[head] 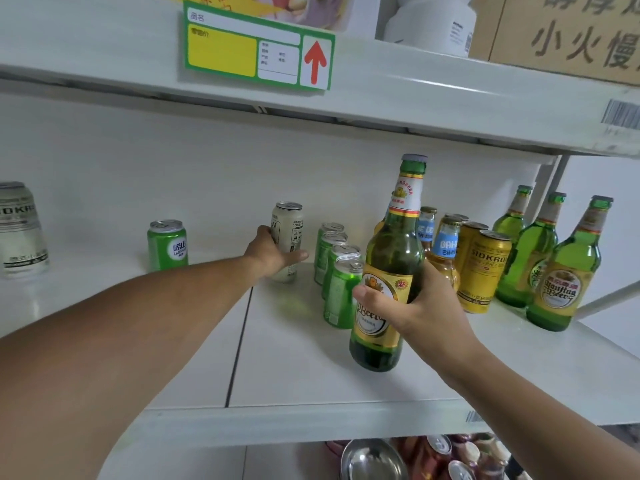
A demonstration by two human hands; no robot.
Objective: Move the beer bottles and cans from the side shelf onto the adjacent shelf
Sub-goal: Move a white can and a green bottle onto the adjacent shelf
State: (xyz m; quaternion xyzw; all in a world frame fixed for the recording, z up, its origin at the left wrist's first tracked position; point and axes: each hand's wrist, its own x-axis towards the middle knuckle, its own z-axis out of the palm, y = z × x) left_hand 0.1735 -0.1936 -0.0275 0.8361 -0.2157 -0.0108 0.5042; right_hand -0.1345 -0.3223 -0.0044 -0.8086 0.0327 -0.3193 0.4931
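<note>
My left hand is wrapped around a tall white can standing on the right shelf, close to the seam between the two boards. My right hand grips a big green beer bottle with a yellow label, held upright just above the shelf front. Behind it runs a row of several green cans. Further right stand gold cans, small blue-labelled bottles and three green bottles. On the left shelf sit a green can and a white can.
An upper shelf overhangs close above the bottle tops, carrying a green and yellow price tag, a cardboard box and a white tub. Below the front edge lie a metal bowl and more cans.
</note>
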